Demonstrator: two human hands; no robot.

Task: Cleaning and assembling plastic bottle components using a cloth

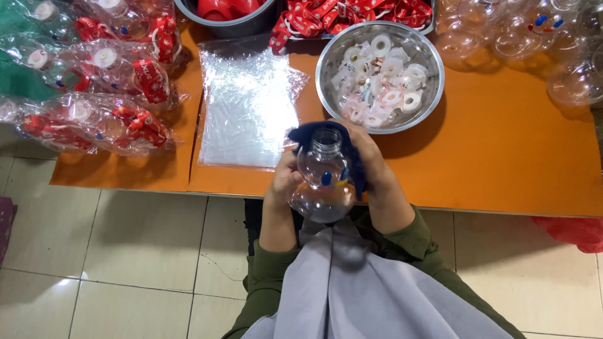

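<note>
A clear round plastic bottle (321, 176) with an open neck and small blue and yellow marks sits between both hands, just over the orange table's front edge. My left hand (284, 181) grips its left side. My right hand (375, 171) holds a dark blue cloth (357, 164) pressed around the bottle's right side and top. Olive sleeves and a grey apron (370, 289) show below.
A steel bowl (432, 88) of white ring-shaped caps stands just behind the hands. A stack of clear plastic bags (248, 107) lies to its left. Bagged bottles with red straps (107, 94) fill the far left; loose clear bottles (534, 37) sit far right. Red straps (352, 12) lie at the back.
</note>
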